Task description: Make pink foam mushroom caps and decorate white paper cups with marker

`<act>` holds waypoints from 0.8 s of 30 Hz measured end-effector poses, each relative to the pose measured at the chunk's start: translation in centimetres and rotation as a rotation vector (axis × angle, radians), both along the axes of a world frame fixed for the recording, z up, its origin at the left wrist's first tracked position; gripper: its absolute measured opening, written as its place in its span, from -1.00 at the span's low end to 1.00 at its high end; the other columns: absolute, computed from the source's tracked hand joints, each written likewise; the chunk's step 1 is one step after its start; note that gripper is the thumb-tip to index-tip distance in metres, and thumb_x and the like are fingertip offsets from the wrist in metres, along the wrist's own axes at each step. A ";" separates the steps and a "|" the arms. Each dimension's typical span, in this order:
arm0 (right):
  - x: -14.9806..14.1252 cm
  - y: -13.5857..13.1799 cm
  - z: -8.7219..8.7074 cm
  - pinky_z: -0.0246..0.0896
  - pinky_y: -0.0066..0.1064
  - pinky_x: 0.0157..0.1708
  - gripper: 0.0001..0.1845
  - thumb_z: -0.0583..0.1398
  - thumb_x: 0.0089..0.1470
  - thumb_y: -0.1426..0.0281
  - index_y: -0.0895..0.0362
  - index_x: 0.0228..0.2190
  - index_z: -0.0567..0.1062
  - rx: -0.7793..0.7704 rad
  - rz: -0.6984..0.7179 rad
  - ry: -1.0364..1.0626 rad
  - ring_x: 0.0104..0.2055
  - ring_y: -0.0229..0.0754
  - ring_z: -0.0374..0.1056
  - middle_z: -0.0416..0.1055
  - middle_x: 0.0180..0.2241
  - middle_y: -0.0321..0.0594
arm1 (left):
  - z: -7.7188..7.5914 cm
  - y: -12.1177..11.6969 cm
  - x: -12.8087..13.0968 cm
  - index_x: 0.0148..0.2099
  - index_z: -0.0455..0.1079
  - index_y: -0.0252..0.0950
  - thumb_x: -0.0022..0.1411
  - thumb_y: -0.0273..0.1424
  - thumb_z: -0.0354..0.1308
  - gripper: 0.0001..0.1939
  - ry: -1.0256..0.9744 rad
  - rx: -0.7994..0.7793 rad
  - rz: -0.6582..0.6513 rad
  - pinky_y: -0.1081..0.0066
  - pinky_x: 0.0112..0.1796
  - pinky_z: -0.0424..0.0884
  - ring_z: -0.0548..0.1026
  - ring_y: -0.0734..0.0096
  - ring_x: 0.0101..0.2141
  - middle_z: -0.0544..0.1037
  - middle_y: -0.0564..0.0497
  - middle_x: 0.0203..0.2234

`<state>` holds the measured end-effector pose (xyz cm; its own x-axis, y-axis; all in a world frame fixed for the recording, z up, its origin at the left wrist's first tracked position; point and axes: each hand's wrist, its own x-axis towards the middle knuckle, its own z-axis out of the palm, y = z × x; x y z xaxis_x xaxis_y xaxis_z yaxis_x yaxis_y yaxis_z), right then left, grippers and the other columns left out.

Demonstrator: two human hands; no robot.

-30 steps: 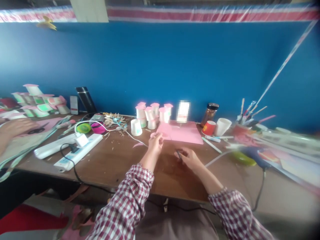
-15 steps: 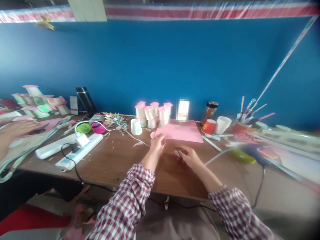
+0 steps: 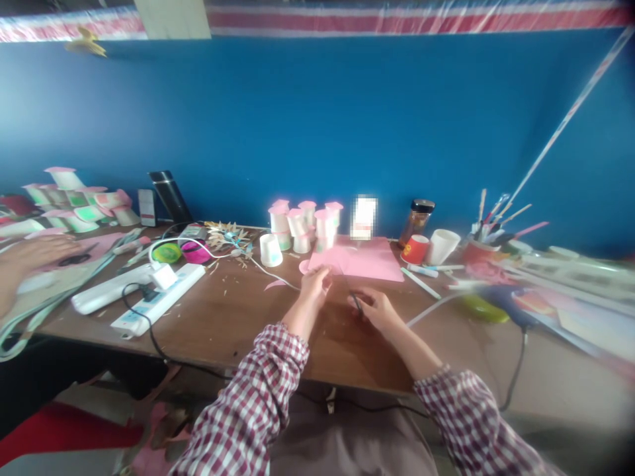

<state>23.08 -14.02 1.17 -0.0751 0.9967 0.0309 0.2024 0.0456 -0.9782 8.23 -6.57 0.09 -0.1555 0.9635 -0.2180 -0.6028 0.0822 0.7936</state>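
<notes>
Near the middle of the table, my left hand pinches a piece of pink paper, part of which is covered by my fingers. It blends with the pink sheet lying just behind. My right hand is closed around the dark handles of a pair of scissors; their thin blades point up and left toward the paper at my left fingertips. Whether the blades touch the paper, I cannot tell. Behind my left hand stand several white paper cups stacked with pink paper tops, and a single upside-down cup.
To the left lie a power strip with cables and dried leaves. Another person's hand rests by black scissors. At right are a red cup, a white cup, a jar, pens and a brush pot.
My left hand has shifted very slightly to the right, closer to the scissors. My right hand stays almost in place, and the scissors blades show a little more plainly.
</notes>
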 end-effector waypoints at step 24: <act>0.0 0.1 -0.2 0.10 -0.55 -0.70 -0.59 0.28 -0.16 0.21 0.23 -0.28 0.51 0.010 -0.006 0.012 -0.63 -0.33 0.28 0.40 -0.62 -0.30 | 0.4 -0.5 0.3 -0.47 0.37 -0.38 -0.07 -0.58 0.28 -0.88 -0.134 0.018 -0.056 0.64 -0.59 0.25 0.35 0.67 -0.63 0.39 0.11 -0.66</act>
<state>23.11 -13.87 0.92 -0.0687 0.9967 0.0422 0.1913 0.0546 -0.9800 8.49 -7.10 0.49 -0.0717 0.9738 -0.2160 -0.6981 0.1057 0.7081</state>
